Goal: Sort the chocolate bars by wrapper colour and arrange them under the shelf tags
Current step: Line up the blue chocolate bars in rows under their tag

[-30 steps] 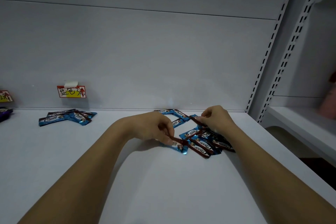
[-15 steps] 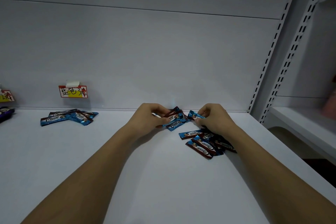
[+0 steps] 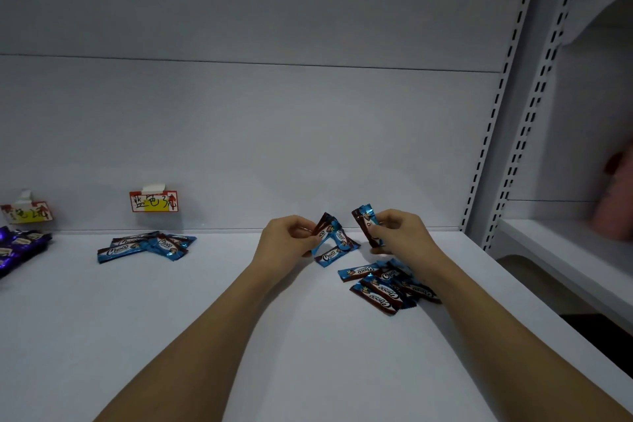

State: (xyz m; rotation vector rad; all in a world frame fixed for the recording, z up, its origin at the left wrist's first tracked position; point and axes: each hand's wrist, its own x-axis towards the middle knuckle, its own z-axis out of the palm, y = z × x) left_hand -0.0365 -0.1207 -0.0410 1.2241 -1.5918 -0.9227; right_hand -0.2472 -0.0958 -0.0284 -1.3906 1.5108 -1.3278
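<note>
The left hand (image 3: 291, 240) pinched several loose blue-and-brown foil chocolate bars (image 3: 330, 238); the right hand (image 3: 400, 233) gripped one upright bar (image 3: 368, 228); the slack fan could slip, I judged.

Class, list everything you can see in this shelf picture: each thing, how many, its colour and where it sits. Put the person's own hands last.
Held bars: several, blue and brown, fanned in the left hand.
Single bar: one, blue and brown, upright in the right hand.
Loose pile: several, blue and brown, on the shelf below the right hand.
Sorted blue bars: a few, under the middle tag.
Purple bars: several, far left, under the left tag.
Shelf: one, white.
Left hand: grips bars.
Right hand: pinches one bar.
</note>
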